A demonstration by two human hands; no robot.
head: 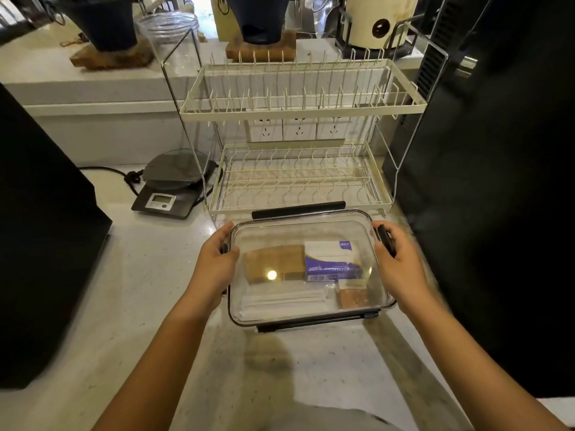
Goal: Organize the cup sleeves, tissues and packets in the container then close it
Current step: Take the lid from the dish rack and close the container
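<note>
A clear plastic container (378,301) with a transparent lid on top sits on the counter in front of the dish rack. Through the lid I see brown cup sleeves (275,262), a purple and white tissue pack (331,259), white packets (283,301) and a small brown packet (353,298). My left hand (214,262) holds the container's left side, fingers curled around the black side latch. My right hand (399,264) grips the black latch (385,241) on the right side. The black latches at the far edge (298,209) and the near edge (314,323) stick outward.
A cream two-tier dish rack (298,181) stands just behind the container. A digital scale (174,188) with a black cable sits to the left. Dark appliances flank both sides of the counter (140,290). Pots and a jar stand on the raised ledge behind.
</note>
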